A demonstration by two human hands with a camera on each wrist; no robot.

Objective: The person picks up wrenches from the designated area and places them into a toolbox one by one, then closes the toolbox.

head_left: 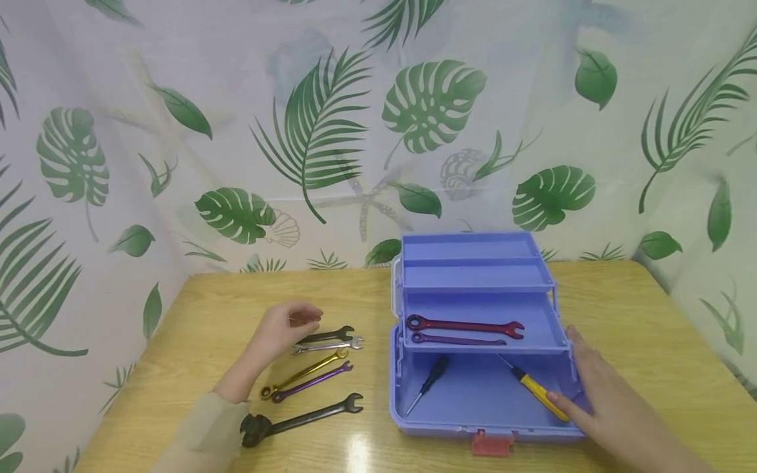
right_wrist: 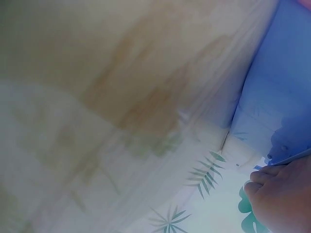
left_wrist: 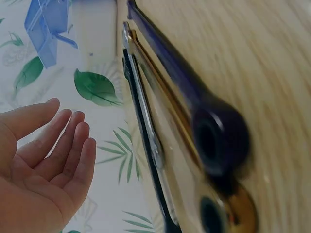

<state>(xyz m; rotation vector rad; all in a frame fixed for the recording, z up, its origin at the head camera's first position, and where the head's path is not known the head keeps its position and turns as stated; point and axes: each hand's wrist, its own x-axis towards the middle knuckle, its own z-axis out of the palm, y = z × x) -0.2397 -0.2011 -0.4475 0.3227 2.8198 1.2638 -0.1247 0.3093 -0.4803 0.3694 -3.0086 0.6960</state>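
My left hand [head_left: 290, 326] hovers over the far end of a row of wrenches, its fingers loosely bent and nothing in them; the left wrist view shows the bare palm. Under and beside it lie a black wrench [head_left: 334, 336], a silver wrench [head_left: 331, 345], a gold wrench [head_left: 310, 371] and a purple wrench [head_left: 313, 383]. My right hand [head_left: 609, 394] grips the right wall of the blue toolbox [head_left: 485, 431], thumb over the edge. A red wrench [head_left: 461, 325] and a thin purple wrench [head_left: 452, 339] lie in its lower tray.
A larger black wrench [head_left: 313, 418] lies nearest the table's front, partly behind the left sleeve. Inside the toolbox bottom are a black screwdriver [head_left: 436, 373] and a yellow-handled screwdriver [head_left: 538, 394]. The toolbox's red latch [head_left: 492, 445] hangs at the front. A leaf-patterned cloth [head_left: 331, 217] stands behind the table.
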